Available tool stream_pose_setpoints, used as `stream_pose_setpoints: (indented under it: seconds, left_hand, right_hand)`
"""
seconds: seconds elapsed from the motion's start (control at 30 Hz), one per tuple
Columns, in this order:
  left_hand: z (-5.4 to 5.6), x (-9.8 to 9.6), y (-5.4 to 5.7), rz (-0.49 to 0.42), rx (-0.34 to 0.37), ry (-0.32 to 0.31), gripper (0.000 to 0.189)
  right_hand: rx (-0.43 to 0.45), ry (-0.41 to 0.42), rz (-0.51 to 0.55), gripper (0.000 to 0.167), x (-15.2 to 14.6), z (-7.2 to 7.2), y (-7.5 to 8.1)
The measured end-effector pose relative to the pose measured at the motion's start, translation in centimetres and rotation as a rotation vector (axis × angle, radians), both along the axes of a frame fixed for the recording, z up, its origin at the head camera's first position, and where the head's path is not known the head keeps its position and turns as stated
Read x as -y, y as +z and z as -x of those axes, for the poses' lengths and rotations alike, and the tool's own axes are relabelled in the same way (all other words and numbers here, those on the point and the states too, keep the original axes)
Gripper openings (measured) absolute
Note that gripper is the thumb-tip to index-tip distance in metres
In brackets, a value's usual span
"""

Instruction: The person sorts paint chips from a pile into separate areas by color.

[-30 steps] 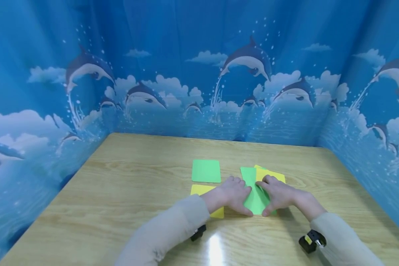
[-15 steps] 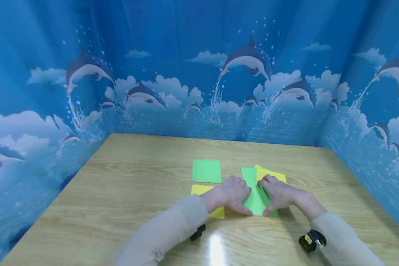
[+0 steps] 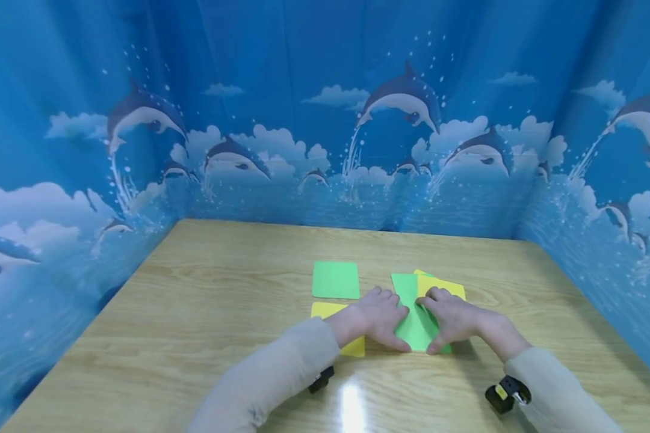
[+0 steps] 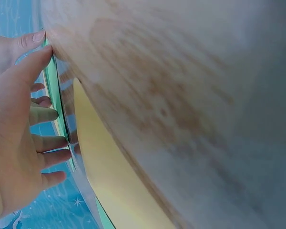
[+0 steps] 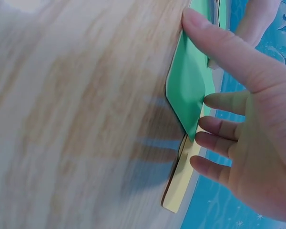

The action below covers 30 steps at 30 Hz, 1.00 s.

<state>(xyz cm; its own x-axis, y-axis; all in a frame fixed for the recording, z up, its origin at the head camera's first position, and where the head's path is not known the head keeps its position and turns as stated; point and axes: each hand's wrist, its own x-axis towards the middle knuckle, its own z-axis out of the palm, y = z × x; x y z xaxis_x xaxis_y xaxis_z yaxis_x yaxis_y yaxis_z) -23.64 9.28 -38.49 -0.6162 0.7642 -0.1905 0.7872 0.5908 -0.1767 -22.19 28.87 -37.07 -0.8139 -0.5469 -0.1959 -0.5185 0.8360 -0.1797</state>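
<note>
A green card (image 3: 413, 329) lies on the wooden table, with a crease or overlapping edge running down its middle. My left hand (image 3: 379, 319) rests on its left side, fingers spread, thumb at the near edge. From the right, my right hand (image 3: 456, 316) touches it with thumb and fingertips apart. In the right wrist view the fingertips of the right hand (image 5: 257, 109) meet the green card (image 5: 187, 76). The left wrist view has the left hand (image 4: 21, 129) with fingers spread over the card's edge. A yellow card (image 3: 443, 285) sticks out behind the right fingers.
Left of the hands lie a green square card (image 3: 336, 279) and, nearer, a yellow card (image 3: 354, 347) partly covered by the left arm. A blue dolphin-print curtain (image 3: 281, 192) surrounds the back and sides of the wooden table (image 3: 222, 288).
</note>
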Motion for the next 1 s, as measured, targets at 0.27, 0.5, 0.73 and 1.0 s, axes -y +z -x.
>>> stream_pose_setpoints:
  seconds: [0.27,0.5,0.73,1.0]
  left_hand:
    - [0.06,0.08,-0.15,0.006,0.007,-0.002,0.083]
    - [0.1,-0.07,0.01,0.005,0.002,-0.011,0.083]
    - [0.07,-0.12,0.06,0.008,0.003,-0.012,0.082]
    - [0.07,-0.06,0.28,0.034,-0.018,-0.02,0.085]
  right_hand:
    - [-0.013,-0.008,-0.014,0.102,-0.04,0.03,-0.14]
    - [-0.034,-0.007,-0.032,0.102,-0.06,0.14,-0.06]
    - [-0.018,-0.012,-0.059,0.102,0.16,-0.02,0.12]
    - [-0.03,-0.012,-0.084,0.112,0.38,-0.45,0.48]
